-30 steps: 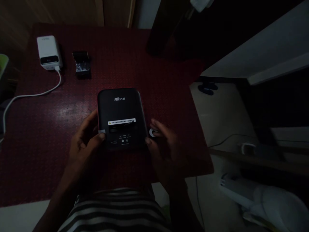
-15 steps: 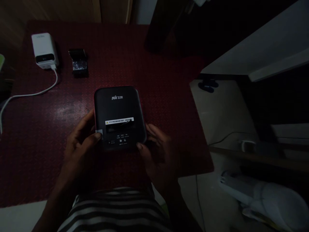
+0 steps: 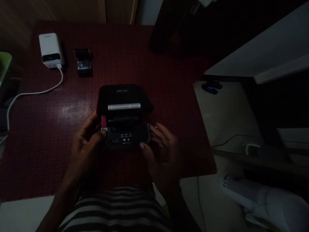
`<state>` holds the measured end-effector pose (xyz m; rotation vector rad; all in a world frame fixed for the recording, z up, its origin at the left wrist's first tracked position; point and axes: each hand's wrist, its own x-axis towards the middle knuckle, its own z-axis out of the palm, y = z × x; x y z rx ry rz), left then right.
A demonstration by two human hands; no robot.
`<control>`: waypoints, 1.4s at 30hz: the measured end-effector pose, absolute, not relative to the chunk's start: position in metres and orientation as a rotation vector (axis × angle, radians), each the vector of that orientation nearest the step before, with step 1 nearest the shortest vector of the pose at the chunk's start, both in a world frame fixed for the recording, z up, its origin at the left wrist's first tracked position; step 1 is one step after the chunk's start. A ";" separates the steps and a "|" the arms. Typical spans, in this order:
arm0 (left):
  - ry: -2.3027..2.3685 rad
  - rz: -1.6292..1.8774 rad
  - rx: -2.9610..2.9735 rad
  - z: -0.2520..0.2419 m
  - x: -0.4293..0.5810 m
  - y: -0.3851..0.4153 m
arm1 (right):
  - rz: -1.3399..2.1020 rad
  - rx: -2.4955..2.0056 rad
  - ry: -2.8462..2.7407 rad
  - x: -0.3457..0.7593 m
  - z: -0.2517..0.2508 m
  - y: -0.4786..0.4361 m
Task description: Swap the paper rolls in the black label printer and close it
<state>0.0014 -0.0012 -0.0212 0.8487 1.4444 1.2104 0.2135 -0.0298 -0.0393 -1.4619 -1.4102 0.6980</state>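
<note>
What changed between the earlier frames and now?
The lid of the black device has swung up and open. The left hand stays at the device's left side, the right hand at its right; the white power bank stayed put.

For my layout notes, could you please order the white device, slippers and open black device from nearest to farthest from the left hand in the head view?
1. Open black device: touching the left hand.
2. White device: far left on the table.
3. Slippers: floor, right of the table.
</note>
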 end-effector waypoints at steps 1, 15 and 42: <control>1.446 1.216 0.855 -0.022 0.002 -0.001 | 0.711 -1.457 -1.403 0.213 -0.040 -0.030; 1.369 1.258 1.030 -0.037 -0.006 -0.005 | 0.394 -1.450 -1.858 0.232 0.015 0.019; 1.386 1.244 1.230 -0.056 -0.012 -0.006 | 0.411 -1.223 -2.360 0.199 0.038 0.081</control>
